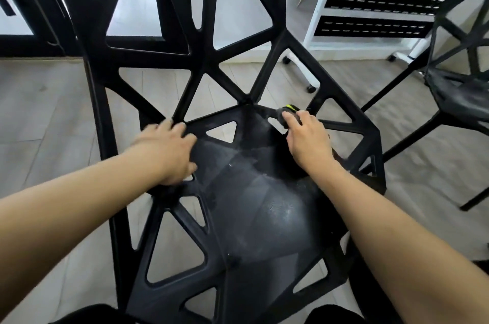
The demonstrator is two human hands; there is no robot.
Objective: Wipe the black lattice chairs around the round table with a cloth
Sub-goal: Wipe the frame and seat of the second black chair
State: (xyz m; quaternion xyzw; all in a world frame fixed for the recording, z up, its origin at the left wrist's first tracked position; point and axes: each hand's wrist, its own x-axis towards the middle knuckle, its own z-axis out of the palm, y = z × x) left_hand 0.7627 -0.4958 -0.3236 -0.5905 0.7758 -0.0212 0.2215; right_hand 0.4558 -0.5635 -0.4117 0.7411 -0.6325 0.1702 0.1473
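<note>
On the dusty seat of the black lattice chair (254, 204), the right hand (308, 138) is gripping a dark cloth (287, 114) near the backrest, while the left hand (169, 149) is resting with loose fingers on the seat's left edge.

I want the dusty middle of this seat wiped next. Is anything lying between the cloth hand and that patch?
Nothing visible does. The right hand presses a dark cloth with a green stripe at the back of the black lattice chair's seat; the left hand rests on the opposite edge.
</note>
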